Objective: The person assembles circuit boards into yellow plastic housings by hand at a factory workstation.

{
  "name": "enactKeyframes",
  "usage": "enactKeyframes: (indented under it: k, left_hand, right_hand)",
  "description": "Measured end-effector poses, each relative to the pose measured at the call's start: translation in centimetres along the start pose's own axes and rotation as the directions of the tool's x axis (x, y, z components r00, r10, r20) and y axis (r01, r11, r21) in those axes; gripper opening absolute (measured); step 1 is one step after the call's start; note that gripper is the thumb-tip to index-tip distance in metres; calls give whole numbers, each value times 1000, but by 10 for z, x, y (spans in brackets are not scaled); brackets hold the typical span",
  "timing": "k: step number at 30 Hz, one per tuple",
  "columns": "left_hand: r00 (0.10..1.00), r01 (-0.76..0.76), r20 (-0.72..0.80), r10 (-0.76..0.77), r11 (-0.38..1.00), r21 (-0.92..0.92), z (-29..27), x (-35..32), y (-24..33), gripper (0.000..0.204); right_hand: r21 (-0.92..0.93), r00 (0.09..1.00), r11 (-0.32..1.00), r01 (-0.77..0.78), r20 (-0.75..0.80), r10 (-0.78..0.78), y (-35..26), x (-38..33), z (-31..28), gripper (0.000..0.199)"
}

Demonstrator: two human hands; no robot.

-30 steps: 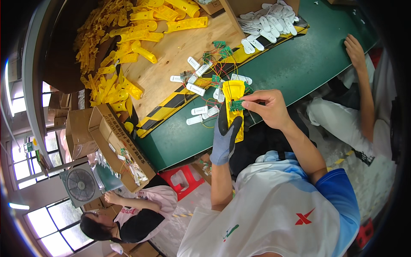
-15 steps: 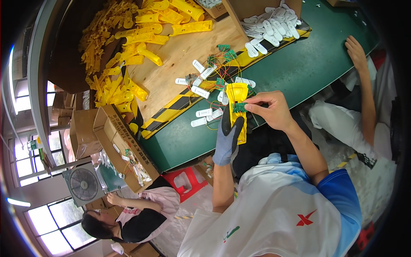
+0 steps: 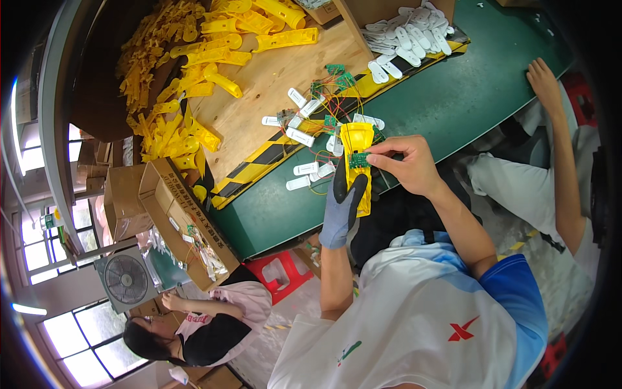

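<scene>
Over the front edge of the green table, my left hand (image 3: 343,206), in a grey and black glove, grips a long yellow plastic housing (image 3: 364,202). My bare right hand (image 3: 409,163) pinches the edge of a small green circuit board (image 3: 358,160) between thumb and fingertips. That board lies across the middle of the housing, inside its outline; whether it is seated cannot be made out. Just beyond the housing, several white plastic pieces (image 3: 300,137) and green boards (image 3: 335,69) lie joined by thin red and yellow wires.
Yellow housings (image 3: 220,58) are heaped on the wooden board (image 3: 259,84), edged with black-and-yellow tape. White oval covers (image 3: 414,39) fill a carton at the back. A cardboard box (image 3: 188,220) stands left. One co-worker (image 3: 214,318) is at left, another person's hand (image 3: 543,78) at right.
My hands keep their hold on the housing and the board, with hardly any movement. The whole view has shifted slightly. The person's arm at right has moved a little.
</scene>
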State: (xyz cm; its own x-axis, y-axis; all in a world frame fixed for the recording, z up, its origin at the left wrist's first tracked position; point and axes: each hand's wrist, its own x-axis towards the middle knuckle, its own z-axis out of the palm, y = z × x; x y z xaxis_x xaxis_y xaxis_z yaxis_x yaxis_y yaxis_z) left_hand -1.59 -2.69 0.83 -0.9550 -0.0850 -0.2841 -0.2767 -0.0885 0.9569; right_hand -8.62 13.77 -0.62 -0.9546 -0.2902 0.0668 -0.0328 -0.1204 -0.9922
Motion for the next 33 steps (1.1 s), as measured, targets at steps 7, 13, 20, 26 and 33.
enactKeyframes:
  k: [7, 13, 20, 26, 33]
  left_hand:
    - [1000, 17, 25, -16, 998, -53, -1, -1, -6, 55]
    - [999, 11, 48, -7, 996, -85, -1, 1, -4, 49]
    - [997, 58, 61, -43, 960, -272, 4, 0, 4, 45]
    - [998, 34, 58, -27, 993, -113, -3, 2, -2, 49]
    - [991, 94, 112, -68, 965, -243, 10, -1, 10, 41]
  right_hand:
    - [2, 1000, 1000, -17, -15, 17, -2, -2, -1, 17]
    - [9, 998, 998, -66, -17, 66, -3, 0, 0, 16]
    - [4, 997, 997, -71, -18, 71, -2, 1, -1, 13]
    - [155, 989, 977, -145, 49, 139, 3, 3, -5, 13]
    - [130, 989, 982, -134, 76, 125, -3, -1, -10, 12]
